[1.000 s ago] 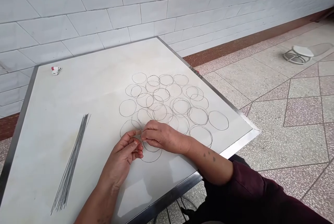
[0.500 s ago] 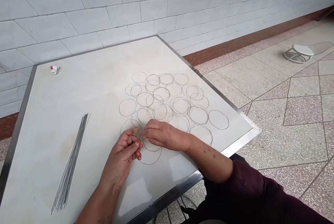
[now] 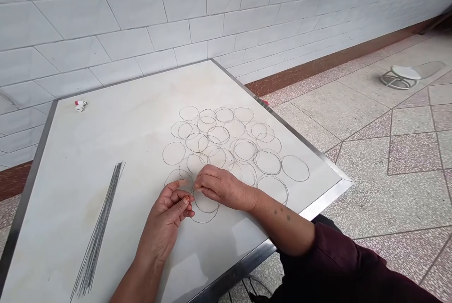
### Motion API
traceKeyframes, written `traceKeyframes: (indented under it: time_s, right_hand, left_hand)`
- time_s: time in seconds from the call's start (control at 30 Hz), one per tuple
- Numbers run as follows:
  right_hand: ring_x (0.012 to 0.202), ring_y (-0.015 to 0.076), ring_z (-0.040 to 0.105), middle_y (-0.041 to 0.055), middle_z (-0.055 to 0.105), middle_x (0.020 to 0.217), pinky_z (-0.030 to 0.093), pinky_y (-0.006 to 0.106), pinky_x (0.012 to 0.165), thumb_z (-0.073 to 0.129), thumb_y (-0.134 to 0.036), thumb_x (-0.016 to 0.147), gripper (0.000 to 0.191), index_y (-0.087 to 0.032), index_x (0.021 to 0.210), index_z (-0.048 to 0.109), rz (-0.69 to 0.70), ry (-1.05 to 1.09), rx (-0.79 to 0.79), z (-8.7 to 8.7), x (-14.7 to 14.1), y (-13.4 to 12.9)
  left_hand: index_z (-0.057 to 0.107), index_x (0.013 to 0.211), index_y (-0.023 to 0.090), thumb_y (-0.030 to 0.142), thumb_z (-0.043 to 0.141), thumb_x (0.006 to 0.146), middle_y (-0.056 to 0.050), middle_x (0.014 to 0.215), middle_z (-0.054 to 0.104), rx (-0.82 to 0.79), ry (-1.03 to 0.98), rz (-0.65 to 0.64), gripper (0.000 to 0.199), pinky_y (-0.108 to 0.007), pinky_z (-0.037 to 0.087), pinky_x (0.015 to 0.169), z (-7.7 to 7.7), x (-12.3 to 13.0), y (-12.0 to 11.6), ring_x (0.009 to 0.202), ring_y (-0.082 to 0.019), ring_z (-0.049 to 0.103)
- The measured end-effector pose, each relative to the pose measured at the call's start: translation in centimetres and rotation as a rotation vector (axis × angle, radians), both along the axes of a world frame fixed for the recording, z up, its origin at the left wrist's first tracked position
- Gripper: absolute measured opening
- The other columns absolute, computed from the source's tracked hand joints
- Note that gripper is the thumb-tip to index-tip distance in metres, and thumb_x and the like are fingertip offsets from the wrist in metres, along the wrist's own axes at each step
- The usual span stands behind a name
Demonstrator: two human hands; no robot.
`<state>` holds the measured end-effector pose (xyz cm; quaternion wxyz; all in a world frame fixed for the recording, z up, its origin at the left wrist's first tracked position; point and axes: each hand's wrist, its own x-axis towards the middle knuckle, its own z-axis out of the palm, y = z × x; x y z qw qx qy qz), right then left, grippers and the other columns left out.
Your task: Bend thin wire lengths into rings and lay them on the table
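Observation:
My left hand (image 3: 173, 208) pinches a thin wire between thumb and fingers near the front of the white table. Close beside it on the right, my right hand (image 3: 222, 187) has its fingertips closed on the same wire. The held wire curves below both hands as a wire ring (image 3: 205, 222). Many thin wire rings (image 3: 295, 168) lie spread and overlapping on the table beyond and to the right of my hands. Left of my left hand lies a bundle of straight wires (image 3: 100, 230). The wire ends between my fingertips are too small to make out.
The white table (image 3: 134, 124) has a metal edge and stands by a tiled wall (image 3: 141, 8). A small red and white object (image 3: 81, 105) sits at its far left corner. On the floor to the right is a stool (image 3: 402, 77).
The view has tilted up slightly, so the table and rings appear lower in the picture. Both hands keep nearly the same pose on the wire.

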<state>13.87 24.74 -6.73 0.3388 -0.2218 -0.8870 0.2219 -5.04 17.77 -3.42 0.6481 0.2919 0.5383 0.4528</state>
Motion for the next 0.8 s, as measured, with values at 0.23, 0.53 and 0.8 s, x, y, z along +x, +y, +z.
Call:
traceKeyframes:
  time_s: [0.23,0.53,0.8]
  right_hand:
    - [0.09,0.0185,0.052,0.0038,0.059,0.09,0.05,0.032,0.079,0.063,-0.01,0.085,0.011,-0.021,0.089,0.065,-0.171,0.066,-0.182,-0.4,0.1,-0.1]
    - [0.081,0.0184,0.05,0.0036,0.063,0.084,0.047,0.033,0.075,0.068,-0.009,0.08,0.011,-0.02,0.083,0.069,-0.246,0.027,-0.171,-1.0,-0.1,-0.2]
    - [0.078,0.0175,0.05,0.0018,0.066,0.076,0.044,0.032,0.078,0.065,-0.006,0.08,0.014,-0.019,0.078,0.068,-0.256,-0.015,-0.117,-1.8,0.0,0.1]
  left_hand:
    - [0.066,0.107,0.023,0.035,0.073,0.079,-0.005,0.105,0.067,0.102,0.115,0.066,0.032,-0.035,0.049,0.086,0.0,-0.3,0.1,0.1,-0.021,0.06]
    - [0.072,0.099,0.023,0.037,0.076,0.075,-0.005,0.101,0.069,0.087,0.086,0.149,0.028,-0.03,0.048,0.075,0.1,-0.4,0.3,0.093,-0.019,0.06]
    - [0.072,0.099,0.022,0.035,0.076,0.076,-0.006,0.1,0.067,0.062,0.051,0.138,0.027,-0.029,0.047,0.075,0.1,-0.4,0.1,0.093,-0.019,0.059]
